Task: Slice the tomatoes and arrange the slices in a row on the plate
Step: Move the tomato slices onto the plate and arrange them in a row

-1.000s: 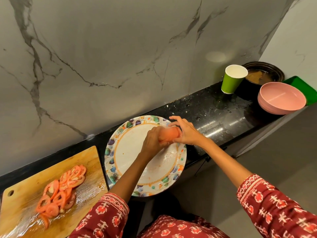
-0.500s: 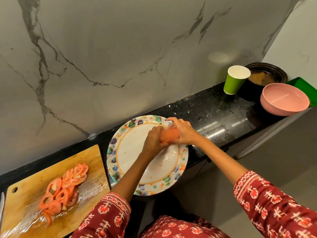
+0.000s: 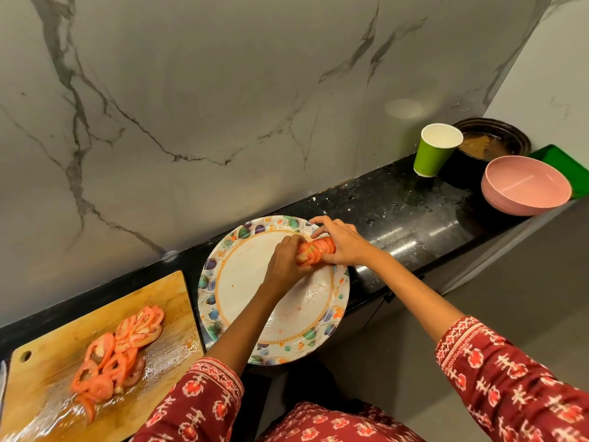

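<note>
A round plate (image 3: 242, 282) with a leaf-patterned rim lies on the black counter, overhanging the front edge. Over its far right rim both hands hold a stack of tomato slices (image 3: 315, 250) between them. My left hand (image 3: 287, 260) grips the stack's left end. At the right end my right hand (image 3: 344, 244) cups the stack with curled fingers. Several more tomato slices (image 3: 118, 349) lie in a loose heap on the wet wooden cutting board (image 3: 165, 301) at the left.
A green paper cup (image 3: 433, 151), a dark pan (image 3: 497, 138), stacked pink bowls (image 3: 526, 186) and a green tray (image 3: 570, 167) stand at the counter's right end. A marble wall rises directly behind the narrow black counter (image 3: 408, 224).
Both hands stay over the plate's far right rim with the stack. The slices now show more between the hands. The view has shifted slightly.
</note>
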A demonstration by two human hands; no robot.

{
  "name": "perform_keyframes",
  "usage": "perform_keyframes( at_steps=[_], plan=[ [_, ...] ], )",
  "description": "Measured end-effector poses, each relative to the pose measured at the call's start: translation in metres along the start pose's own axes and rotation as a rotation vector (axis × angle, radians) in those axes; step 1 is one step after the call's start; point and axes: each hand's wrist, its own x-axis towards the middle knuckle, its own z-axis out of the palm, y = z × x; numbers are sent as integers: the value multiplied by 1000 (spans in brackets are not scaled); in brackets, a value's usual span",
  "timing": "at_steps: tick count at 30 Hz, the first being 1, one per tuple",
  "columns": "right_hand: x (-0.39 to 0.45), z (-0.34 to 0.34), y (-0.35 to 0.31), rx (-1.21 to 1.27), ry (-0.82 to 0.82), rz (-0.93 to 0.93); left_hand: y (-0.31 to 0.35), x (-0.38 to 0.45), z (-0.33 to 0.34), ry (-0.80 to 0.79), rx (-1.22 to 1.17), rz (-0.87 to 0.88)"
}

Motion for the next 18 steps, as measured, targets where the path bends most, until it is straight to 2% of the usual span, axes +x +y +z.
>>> perform_keyframes(
  at_steps=[9, 18],
  plan=[
    [8, 13, -6, -104, 118, 20, -2, -2, 4, 10, 14, -6],
    [18, 5, -9, 43, 57, 150, -1, -2, 2, -1, 1, -23]
  ],
)
